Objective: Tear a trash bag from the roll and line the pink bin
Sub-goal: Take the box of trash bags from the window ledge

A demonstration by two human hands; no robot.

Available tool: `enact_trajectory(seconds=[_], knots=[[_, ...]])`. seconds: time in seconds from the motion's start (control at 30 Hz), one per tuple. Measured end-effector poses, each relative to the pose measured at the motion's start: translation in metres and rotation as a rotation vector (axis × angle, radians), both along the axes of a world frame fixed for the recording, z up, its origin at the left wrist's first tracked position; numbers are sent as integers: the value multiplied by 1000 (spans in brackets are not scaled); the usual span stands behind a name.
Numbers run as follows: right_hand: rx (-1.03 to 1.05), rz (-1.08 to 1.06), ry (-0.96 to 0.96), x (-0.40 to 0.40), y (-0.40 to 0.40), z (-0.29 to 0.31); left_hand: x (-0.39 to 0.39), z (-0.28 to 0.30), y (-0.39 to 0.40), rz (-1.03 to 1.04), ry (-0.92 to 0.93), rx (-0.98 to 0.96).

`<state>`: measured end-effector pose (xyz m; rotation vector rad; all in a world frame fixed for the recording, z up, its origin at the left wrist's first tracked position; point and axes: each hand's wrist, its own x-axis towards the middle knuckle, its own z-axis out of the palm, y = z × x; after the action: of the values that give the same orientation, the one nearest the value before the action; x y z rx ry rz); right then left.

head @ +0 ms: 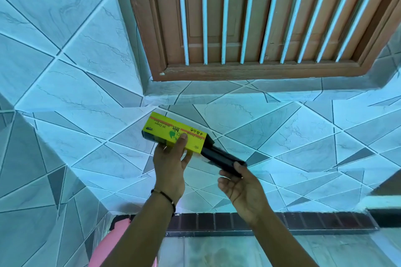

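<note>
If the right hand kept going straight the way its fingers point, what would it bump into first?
The right hand grips the black trash bag roll sticking out of the yellow cardboard sleeve. Pushing on up-left, it would probably meet that sleeve first, then the left hand holding it.

The wall tiles (pixel 86 84) are pale blue-white with faint grey veins, cut by white lines into angular shards, some of them darker grey. The window frame (pixel 260 70) far ahead is reddish brown, its upright bars (pixel 224 17) white. The roll's wrapper (pixel 171 131) is bright yellow with an orange stripe, green lettering and small black symbols; the roll (pixel 221 156) itself is black. A dark cord (pixel 167 196) circles the left wrist. Low at the left, the bin (pixel 118 234) is pink. A dark maroon tile band (pixel 282 221) runs along the wall's foot.
</note>
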<state>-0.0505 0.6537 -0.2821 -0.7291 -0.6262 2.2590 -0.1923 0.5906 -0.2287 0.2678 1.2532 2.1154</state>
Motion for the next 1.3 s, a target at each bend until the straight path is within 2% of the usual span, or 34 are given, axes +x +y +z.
enact_trajectory(seconds=[0.2, 0.43, 0.67, 0.87, 1.1, 1.3], knots=[[-36, -207, 72, 22, 19, 8, -45, 31, 73, 43, -159, 41], [-16, -237, 90, 25, 22, 17, -89, 70, 145, -136, -227, -34], [116, -239, 97, 24, 29, 29, -111, 82, 178, -120, -296, -131], [89, -269, 82, 20, 32, 33, -123, 77, 190, -231, -174, -216], [87, -241, 69, 12, 32, 33, -133, 82, 173, -400, 42, -520], [86, -227, 67, 9, 28, 29, -130, 80, 170, -397, 147, -546]])
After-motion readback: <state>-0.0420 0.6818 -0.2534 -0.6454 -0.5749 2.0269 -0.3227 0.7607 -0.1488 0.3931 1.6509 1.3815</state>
